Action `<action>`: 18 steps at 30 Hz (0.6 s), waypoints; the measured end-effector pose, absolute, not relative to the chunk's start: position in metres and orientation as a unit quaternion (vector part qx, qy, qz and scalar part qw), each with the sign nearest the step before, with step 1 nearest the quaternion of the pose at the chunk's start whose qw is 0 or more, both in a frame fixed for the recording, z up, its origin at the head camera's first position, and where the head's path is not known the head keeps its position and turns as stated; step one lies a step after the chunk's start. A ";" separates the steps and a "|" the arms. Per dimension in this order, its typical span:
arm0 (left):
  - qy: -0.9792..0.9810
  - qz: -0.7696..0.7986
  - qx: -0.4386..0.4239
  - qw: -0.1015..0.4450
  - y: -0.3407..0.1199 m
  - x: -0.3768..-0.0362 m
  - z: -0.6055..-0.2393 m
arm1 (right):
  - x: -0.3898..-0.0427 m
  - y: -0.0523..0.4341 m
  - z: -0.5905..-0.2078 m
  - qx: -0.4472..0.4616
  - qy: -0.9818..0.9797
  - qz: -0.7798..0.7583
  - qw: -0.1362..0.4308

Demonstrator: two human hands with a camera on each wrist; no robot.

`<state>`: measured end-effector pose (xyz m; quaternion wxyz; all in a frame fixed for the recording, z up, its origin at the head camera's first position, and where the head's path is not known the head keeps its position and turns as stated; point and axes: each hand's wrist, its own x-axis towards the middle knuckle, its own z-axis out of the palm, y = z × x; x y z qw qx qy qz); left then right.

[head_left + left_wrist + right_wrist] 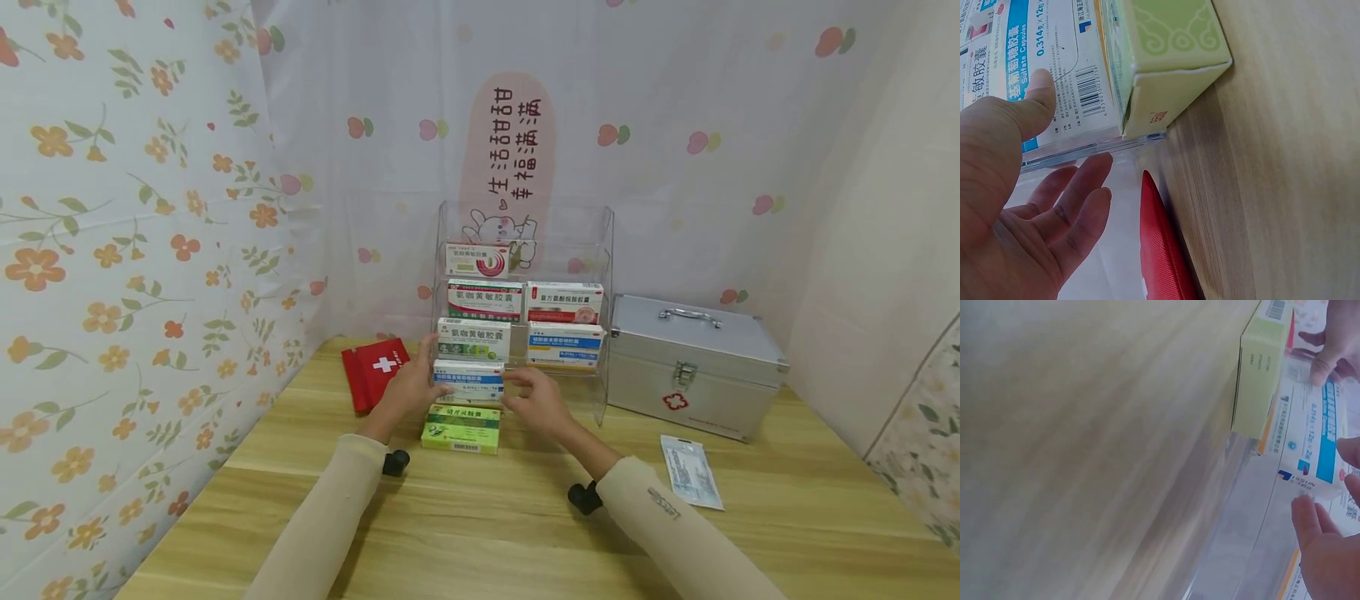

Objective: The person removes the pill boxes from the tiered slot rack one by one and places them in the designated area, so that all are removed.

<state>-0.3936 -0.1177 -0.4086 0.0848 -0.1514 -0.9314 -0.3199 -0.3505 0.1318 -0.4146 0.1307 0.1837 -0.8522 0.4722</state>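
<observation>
A white-and-blue medicine box sits in a lower tier of the clear stepped rack. My left hand is at its left end. In the left wrist view, the left thumb lies on the box's printed face, while the other fingers are outside the rack's clear side panel. My right hand is at the box's right end; in the right wrist view, fingertips are close beside that end. A green medicine box stands just below, at the rack's front.
Several other medicine boxes stand in the tiers above, among them a red-and-white one. A red first-aid pouch lies left of the rack. On the right are a silver first-aid case and a white packet.
</observation>
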 end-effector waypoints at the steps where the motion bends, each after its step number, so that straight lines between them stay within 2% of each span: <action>1: -0.931 -0.320 -0.151 0.084 -0.118 -0.394 -0.408 | -0.352 0.131 -0.414 0.186 -0.853 0.471 0.129; 12: -0.931 -0.325 -0.147 0.083 -0.118 -0.394 -0.407 | -0.362 0.126 -0.410 0.206 -0.843 0.487 0.099; 18: -0.931 -0.322 -0.148 0.086 -0.119 -0.396 -0.410 | -0.363 0.123 -0.412 0.203 -0.835 0.501 0.100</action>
